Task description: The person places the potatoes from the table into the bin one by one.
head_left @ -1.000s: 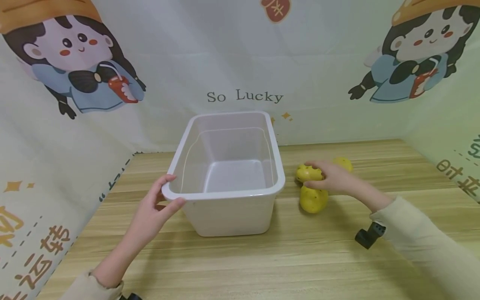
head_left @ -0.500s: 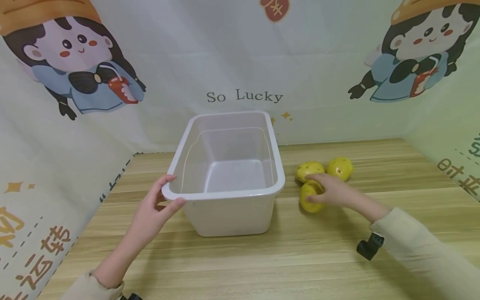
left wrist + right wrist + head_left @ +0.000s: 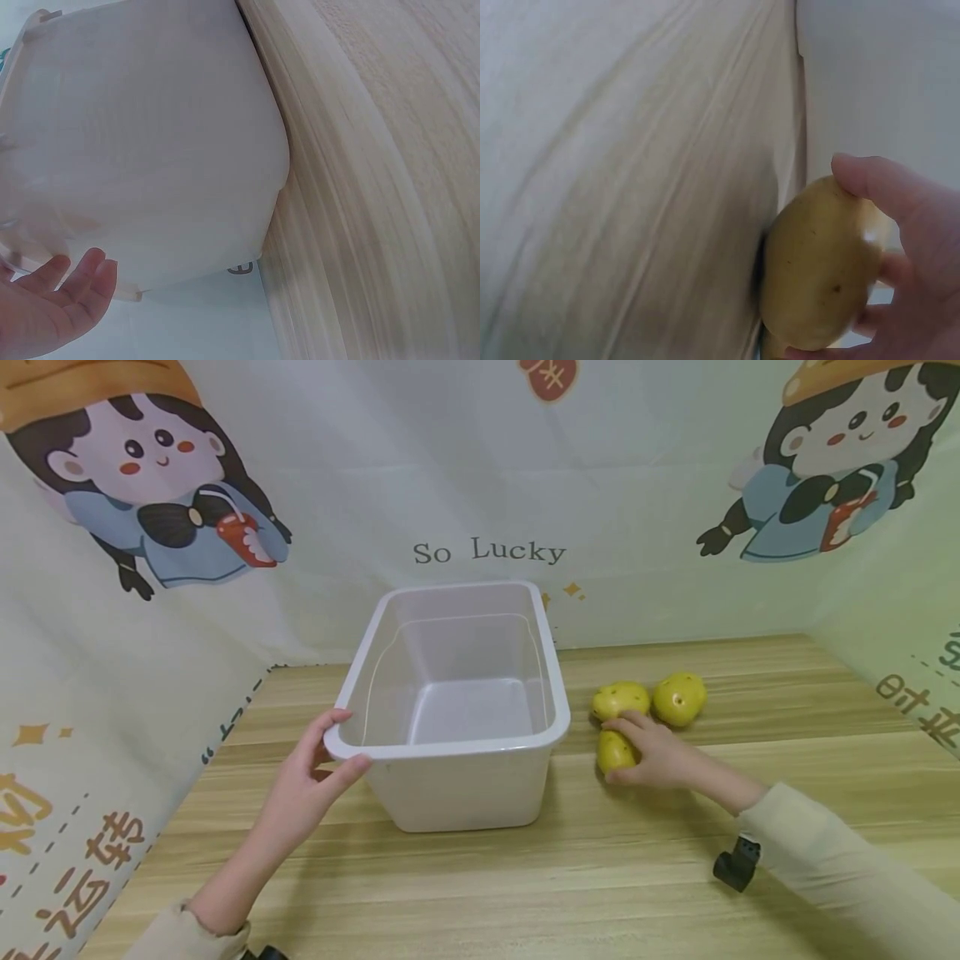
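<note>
A white plastic bin (image 3: 465, 789) stands upright on the table. My left hand (image 3: 307, 785) holds its near left corner, thumb on the front rim and fingers at the left side. In the left wrist view, several bent fingers (image 3: 86, 289) show beside the bin wall (image 3: 165, 135). To the right of the bin, my right hand (image 3: 656, 756) grips the nearest yellow potato (image 3: 615, 753). The right wrist view shows thumb and fingers around that potato (image 3: 821, 262), which is low against the tabletop. Two other potatoes lie behind it, one at the left (image 3: 621, 700), one at the right (image 3: 679, 698).
A wood-grain table (image 3: 465, 893) lies under everything. A printed cloth backdrop (image 3: 637, 485) rises behind the table and along both sides. The bin's right wall stands between its inside and the potatoes.
My right hand has come down and toward me, from over the potatoes onto the nearest one, and its fingers have closed around it. The left hand stays at the bin's corner.
</note>
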Available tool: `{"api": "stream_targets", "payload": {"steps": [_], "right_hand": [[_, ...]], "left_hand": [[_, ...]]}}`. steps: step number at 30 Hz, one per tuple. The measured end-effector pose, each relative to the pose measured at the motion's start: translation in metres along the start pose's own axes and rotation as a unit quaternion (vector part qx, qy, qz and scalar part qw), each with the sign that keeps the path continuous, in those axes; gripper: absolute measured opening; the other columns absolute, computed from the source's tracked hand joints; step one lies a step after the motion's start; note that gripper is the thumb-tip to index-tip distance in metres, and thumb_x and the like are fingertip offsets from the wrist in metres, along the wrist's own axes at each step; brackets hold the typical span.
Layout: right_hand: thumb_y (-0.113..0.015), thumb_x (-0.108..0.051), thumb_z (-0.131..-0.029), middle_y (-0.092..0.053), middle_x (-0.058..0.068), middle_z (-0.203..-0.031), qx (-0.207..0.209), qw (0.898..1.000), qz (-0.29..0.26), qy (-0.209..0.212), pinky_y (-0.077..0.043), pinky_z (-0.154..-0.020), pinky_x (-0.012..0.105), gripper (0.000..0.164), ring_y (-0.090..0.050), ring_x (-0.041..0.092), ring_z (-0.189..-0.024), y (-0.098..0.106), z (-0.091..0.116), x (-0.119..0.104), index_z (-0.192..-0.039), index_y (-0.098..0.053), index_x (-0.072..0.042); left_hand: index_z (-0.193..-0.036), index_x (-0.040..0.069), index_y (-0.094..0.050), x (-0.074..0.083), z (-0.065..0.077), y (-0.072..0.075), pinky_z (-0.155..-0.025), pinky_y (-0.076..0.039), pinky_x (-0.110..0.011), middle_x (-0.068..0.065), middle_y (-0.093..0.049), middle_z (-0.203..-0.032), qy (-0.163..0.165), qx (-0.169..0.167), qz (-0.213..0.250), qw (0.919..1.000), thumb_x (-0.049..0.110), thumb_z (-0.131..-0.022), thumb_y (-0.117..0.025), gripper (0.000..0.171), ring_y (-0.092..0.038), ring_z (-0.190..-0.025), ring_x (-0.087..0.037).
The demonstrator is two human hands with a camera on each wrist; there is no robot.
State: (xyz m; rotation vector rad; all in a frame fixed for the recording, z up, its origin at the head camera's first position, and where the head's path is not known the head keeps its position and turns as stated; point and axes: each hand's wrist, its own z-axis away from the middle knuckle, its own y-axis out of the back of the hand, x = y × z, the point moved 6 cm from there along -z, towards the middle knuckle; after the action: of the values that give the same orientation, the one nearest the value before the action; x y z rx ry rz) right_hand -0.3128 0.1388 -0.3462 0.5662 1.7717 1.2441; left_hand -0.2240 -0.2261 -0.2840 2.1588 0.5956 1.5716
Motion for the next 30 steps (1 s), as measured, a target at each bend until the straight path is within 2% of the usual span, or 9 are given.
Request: {"api": "stream_targets", "payload": {"steps": [2, 4, 12, 18, 27, 30], "right_hand": [[-0.073, -0.029, -0.073, -0.036, 0.031, -0.132, 0.005, 1.000, 0.000, 0.005, -0.032, -0.092, 0.063, 0.066, -0.038, 0.053, -0.115, -0.001, 0.000, -0.001, -0.125, -0.046, 0.001], [-0.074, -0.030, -0.072, -0.035, 0.032, -0.132, 0.009, 1.000, 0.002, 0.008, -0.031, -0.092, 0.063, 0.066, -0.035, 0.054, -0.117, -0.003, 0.000, -0.001, -0.124, -0.046, 0.000], [-0.076, -0.026, -0.070, -0.037, 0.030, -0.131, 0.021, 1.000, -0.003, 0.000, -0.033, -0.091, 0.062, 0.065, -0.035, 0.053, -0.117, -0.006, -0.002, 0.001, -0.122, -0.048, 0.001], [-0.076, -0.024, -0.067, -0.037, 0.031, -0.132, 0.010, 1.000, -0.009, -0.011, -0.033, -0.092, 0.062, 0.066, -0.036, 0.052, -0.117, -0.006, -0.002, 0.002, -0.122, -0.050, 0.001], [-0.076, -0.024, -0.065, -0.038, 0.033, -0.131, -0.006, 1.000, 0.004, -0.001, -0.036, -0.089, 0.061, 0.066, -0.041, 0.053, -0.112, 0.001, -0.004, -0.002, -0.121, -0.051, 0.001], [-0.075, -0.025, -0.064, -0.038, 0.033, -0.131, -0.011, 1.000, 0.008, -0.003, -0.038, -0.088, 0.059, 0.066, -0.044, 0.051, -0.109, 0.005, -0.006, -0.003, -0.121, -0.052, 0.000]], "left_hand": [[-0.136, 0.011, -0.033, 0.000, 0.000, 0.000, -0.070, -0.048, -0.025, -0.022, -0.052, -0.120, 0.001, -0.001, 0.001, 1.0000, 0.016, -0.090, -0.058, 0.053, -0.055, -0.091, -0.022], [-0.136, 0.011, -0.033, 0.000, 0.000, 0.000, -0.070, -0.048, -0.025, -0.022, -0.052, -0.120, 0.002, 0.000, 0.001, 1.0000, 0.016, -0.090, -0.058, 0.053, -0.055, -0.091, -0.022], [-0.135, 0.011, -0.034, -0.001, -0.001, 0.000, -0.070, -0.048, -0.024, -0.020, -0.052, -0.121, -0.005, 0.003, -0.001, 1.0000, 0.016, -0.089, -0.059, 0.052, -0.053, -0.091, -0.009], [-0.135, 0.011, -0.034, -0.001, -0.001, 0.001, -0.070, -0.048, -0.024, -0.020, -0.053, -0.118, -0.007, 0.006, -0.001, 1.0000, 0.015, -0.089, -0.059, 0.052, -0.053, -0.089, -0.004], [-0.135, 0.012, -0.034, 0.000, 0.000, 0.001, -0.070, -0.048, -0.025, -0.020, -0.054, -0.117, 0.005, 0.003, 0.001, 1.0000, 0.017, -0.089, -0.059, 0.052, -0.055, -0.089, -0.018], [-0.135, 0.012, -0.034, 0.000, 0.000, 0.000, -0.070, -0.048, -0.025, -0.019, -0.054, -0.116, 0.006, 0.003, -0.002, 1.0000, 0.017, -0.089, -0.059, 0.052, -0.055, -0.089, -0.019]]}}
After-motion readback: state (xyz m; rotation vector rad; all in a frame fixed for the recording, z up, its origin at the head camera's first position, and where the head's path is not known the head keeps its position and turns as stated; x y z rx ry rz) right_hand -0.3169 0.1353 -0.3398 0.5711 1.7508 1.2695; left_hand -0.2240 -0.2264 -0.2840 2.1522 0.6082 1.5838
